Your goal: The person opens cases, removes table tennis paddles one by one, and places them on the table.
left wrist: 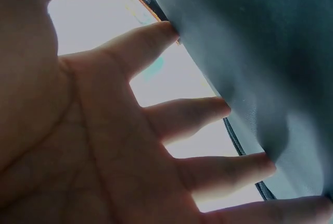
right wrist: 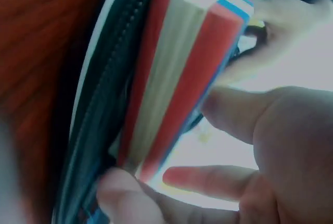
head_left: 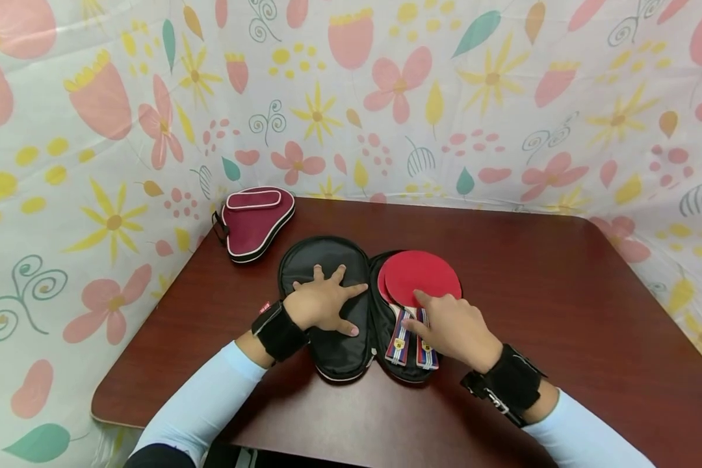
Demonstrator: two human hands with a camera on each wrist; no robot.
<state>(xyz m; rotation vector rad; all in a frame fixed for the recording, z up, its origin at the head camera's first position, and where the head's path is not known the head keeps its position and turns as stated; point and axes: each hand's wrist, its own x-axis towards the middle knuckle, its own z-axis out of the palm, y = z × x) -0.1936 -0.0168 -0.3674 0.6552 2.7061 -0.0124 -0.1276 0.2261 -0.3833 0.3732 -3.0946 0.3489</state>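
the black case [head_left: 340, 354] lies unfolded near the middle of the table [head_left: 567, 292], its two halves side by side. your left hand [head_left: 322, 304] is spread wide, palm down, over the left half; the left-wrist view shows fingertips against the dark panel, gripping nothing. two red paddles [head_left: 424, 273] lie overlapped in the right half, handles [head_left: 399, 341] pointing toward you. your right hand [head_left: 459, 328] reaches over them from the right, index fingertip at the red face and thumb by the handles; in the right-wrist view, thumb and finger stand about one striped handle, but you cannot tell whether they press on it.

edges and room: the brown tabletop extends to the right of the case as far as the rounded far corner, and a strip of it lies between the case and the near edge. behind, the far edge meets the flowered curtain [head_left: 398, 97]. at the far left, near the table's left edge, the maroon case [head_left: 254, 224] stands apart from the black one, strap outward.

obscured parts: your left hand covers much of the panel beneath it, and your right hand hides part of the right-hand handle. the rear paddle shows only a rim of red. the near edge runs out of the head view at the bottom. both wrist views are washed out in places, and the right-wrist view is blurred.
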